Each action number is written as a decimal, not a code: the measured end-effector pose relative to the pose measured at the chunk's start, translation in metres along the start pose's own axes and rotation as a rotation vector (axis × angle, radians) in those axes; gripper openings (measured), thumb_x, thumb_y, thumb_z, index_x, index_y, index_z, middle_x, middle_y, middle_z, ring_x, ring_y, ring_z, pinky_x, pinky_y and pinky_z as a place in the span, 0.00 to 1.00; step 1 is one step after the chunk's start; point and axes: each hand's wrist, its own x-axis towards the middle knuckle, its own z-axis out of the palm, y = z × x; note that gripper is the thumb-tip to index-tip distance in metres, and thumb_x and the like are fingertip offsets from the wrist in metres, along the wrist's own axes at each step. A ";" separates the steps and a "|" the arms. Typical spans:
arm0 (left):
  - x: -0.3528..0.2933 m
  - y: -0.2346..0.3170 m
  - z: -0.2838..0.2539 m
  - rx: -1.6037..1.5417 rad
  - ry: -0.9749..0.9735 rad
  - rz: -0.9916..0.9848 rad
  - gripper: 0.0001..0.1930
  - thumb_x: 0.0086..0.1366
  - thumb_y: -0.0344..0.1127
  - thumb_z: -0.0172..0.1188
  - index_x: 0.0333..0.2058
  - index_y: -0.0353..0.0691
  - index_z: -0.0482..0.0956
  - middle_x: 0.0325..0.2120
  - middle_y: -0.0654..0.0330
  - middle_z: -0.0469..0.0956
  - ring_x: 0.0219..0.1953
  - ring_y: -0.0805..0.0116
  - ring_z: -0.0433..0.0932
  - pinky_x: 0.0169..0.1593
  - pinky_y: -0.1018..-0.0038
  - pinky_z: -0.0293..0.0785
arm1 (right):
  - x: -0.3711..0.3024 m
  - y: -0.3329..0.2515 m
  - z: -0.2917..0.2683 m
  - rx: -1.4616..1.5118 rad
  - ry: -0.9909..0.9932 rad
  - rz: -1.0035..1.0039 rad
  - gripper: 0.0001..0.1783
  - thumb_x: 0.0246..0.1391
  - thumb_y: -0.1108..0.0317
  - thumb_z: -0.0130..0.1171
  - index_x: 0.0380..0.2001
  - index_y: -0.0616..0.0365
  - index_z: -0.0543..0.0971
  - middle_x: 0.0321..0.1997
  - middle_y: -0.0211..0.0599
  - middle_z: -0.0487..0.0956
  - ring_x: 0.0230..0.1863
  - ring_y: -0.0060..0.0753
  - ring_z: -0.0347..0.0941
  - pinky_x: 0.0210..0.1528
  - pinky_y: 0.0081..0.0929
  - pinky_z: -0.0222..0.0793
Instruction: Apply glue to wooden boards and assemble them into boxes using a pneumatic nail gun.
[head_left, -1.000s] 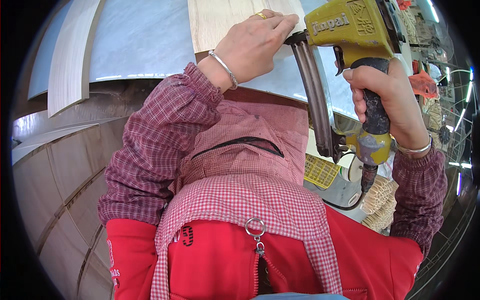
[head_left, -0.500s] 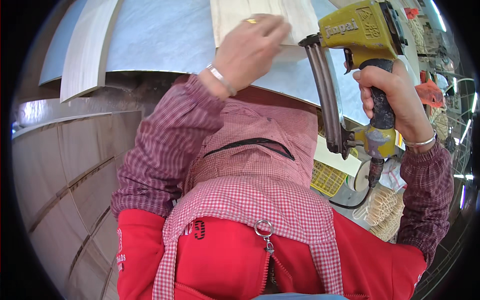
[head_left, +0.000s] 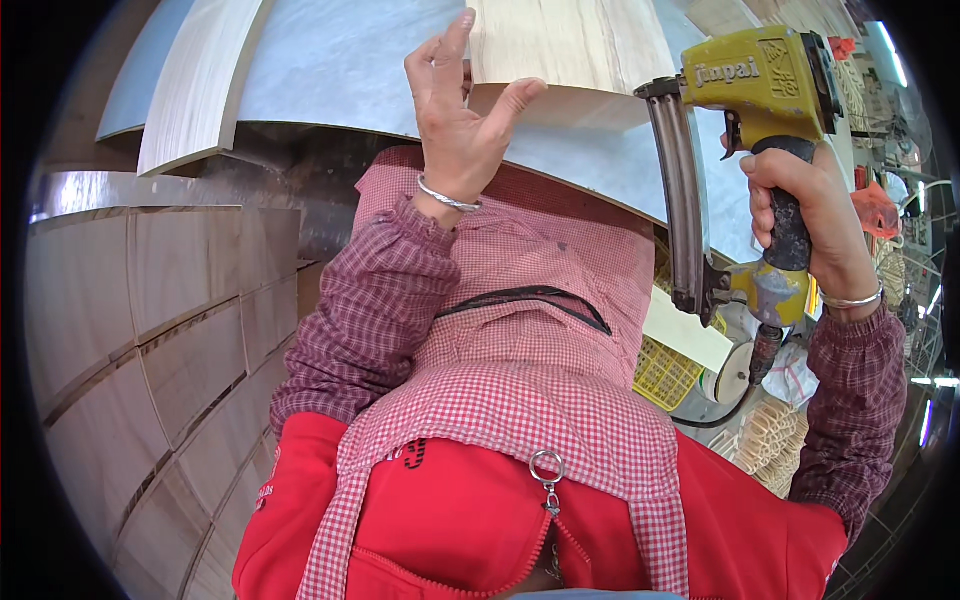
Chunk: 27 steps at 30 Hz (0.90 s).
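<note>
My right hand (head_left: 815, 205) is wrapped round the black grip of a yellow pneumatic nail gun (head_left: 750, 75), held upright with its long dark magazine on the left side. My left hand (head_left: 462, 120) is open, thumb and fingers apart, beside the left edge of a pale wooden box or board piece (head_left: 570, 45) on the table. Whether the fingertips touch that wood I cannot tell. The front face of the wooden piece shows toward me, and the nail gun's nose is close to its right side.
A blue-grey tabletop (head_left: 320, 70) carries another pale board (head_left: 200, 85) at the left, jutting over its near edge. Stacked wooden panels or boxes (head_left: 185, 260) stand at lower left. On the right are a yellow plastic basket (head_left: 665, 372), an air hose (head_left: 715, 420) and bundled pale pieces (head_left: 770, 440).
My left hand has turned and spread from a loosely curled pose over the wood to an open one at its left edge. The nail gun has shifted slightly right in view.
</note>
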 end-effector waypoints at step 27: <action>-0.007 -0.011 0.008 -0.322 -0.014 -0.017 0.12 0.52 0.25 0.68 0.37 0.38 0.79 0.33 0.59 0.82 0.31 0.70 0.81 0.39 0.79 0.81 | 0.001 0.002 -0.001 0.041 0.019 0.000 0.08 0.45 0.70 0.57 0.19 0.63 0.74 0.14 0.30 0.70 0.11 0.18 0.62 0.13 0.15 0.61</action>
